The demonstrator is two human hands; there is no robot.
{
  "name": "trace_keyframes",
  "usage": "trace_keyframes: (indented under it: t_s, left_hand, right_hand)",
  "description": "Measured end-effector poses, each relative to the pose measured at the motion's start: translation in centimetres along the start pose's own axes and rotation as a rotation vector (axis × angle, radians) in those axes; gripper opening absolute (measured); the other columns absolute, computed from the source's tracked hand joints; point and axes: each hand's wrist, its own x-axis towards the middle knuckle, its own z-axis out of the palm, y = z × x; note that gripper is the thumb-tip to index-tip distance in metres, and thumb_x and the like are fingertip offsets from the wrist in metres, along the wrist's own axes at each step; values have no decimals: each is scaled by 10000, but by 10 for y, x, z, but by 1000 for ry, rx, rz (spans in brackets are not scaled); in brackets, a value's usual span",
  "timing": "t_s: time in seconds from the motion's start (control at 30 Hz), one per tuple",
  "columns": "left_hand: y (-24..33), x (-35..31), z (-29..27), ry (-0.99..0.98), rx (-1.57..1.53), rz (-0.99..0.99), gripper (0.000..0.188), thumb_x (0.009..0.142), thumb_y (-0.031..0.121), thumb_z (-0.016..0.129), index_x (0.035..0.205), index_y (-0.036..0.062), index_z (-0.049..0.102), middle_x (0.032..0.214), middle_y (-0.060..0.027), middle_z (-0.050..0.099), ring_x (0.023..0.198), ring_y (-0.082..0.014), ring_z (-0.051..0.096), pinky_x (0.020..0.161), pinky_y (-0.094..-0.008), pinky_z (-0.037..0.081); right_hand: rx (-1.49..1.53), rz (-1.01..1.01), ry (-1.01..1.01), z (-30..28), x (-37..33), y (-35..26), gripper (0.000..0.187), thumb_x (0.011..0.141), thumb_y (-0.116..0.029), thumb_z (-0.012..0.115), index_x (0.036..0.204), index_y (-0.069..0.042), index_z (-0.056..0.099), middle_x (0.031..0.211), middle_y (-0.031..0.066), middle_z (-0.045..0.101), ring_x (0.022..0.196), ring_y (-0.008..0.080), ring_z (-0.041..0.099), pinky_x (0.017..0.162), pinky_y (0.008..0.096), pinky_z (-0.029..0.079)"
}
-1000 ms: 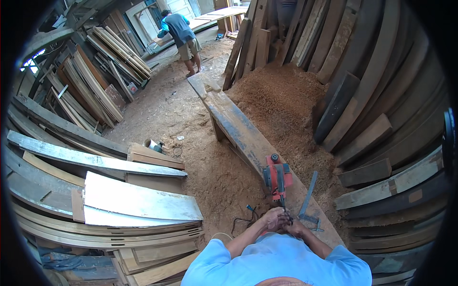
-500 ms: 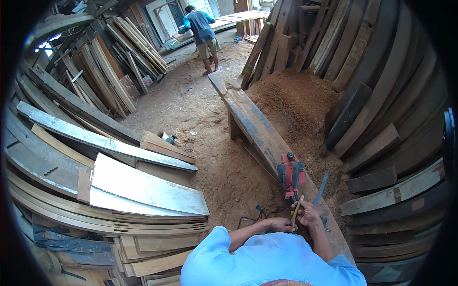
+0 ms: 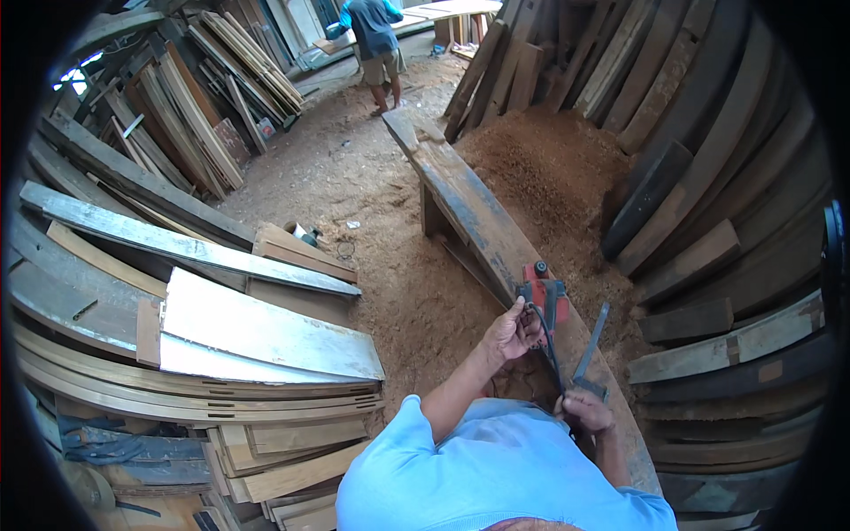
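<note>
A red and black electric hand planer (image 3: pixel 544 299) sits on a long wooden bench (image 3: pixel 482 226). Beside the planer my left hand (image 3: pixel 513 333) is raised, its fingers curled and its thumb up, close to the planer's dark power cord (image 3: pixel 551 350). Whether the fingers grip the cord is unclear. Lower down over the bench, my right hand (image 3: pixel 588 412) is closed near the cord's lower end; what it holds is hidden. A try square (image 3: pixel 594 341) lies on the bench just beyond that hand, its metal blade pointing away from me.
Sawdust (image 3: pixel 540 173) is heaped right of the bench. Dark planks (image 3: pixel 699 168) lean along the right side. White boards (image 3: pixel 266 327) and stacked timber lie at left. Farther off, another person (image 3: pixel 372 44) stands by a long table (image 3: pixel 443 11).
My left hand has moved up and away from my right hand, to the planer. My right hand has dropped slightly. The yellowish stick held between both hands no longer shows clearly.
</note>
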Motion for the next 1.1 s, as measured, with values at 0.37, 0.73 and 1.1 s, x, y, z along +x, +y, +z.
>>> trace_keyframes:
  t_s: [0.37,0.73,1.1]
  left_hand:
    - [22,-33,43,-232,1224,728,655,965,428,654,1422,1,459,1401,-198,498,1332,-240,461,1111,-396,364]
    - [60,-40,80,-272,654,458,87,994,125,618,980,41,634,761,-6,602,614,-54,536,574,-245,473]
    - [110,117,26,244,821,530,157,1017,184,596,952,51,647,674,15,579,503,-71,487,506,-236,408]
  right_hand:
    - [-253,-352,593,20,-8,-166,310,1052,-248,522,918,-5,661,604,-72,420,547,14,344,515,220,274]
    - [-671,-146,625,-22,-4,-158,216,920,-186,635,909,29,626,736,-10,540,696,91,504,638,270,424]
    - [-174,-144,828,-95,-63,-99,182,962,-116,572,1068,-1,666,760,-56,559,635,45,478,579,241,402]
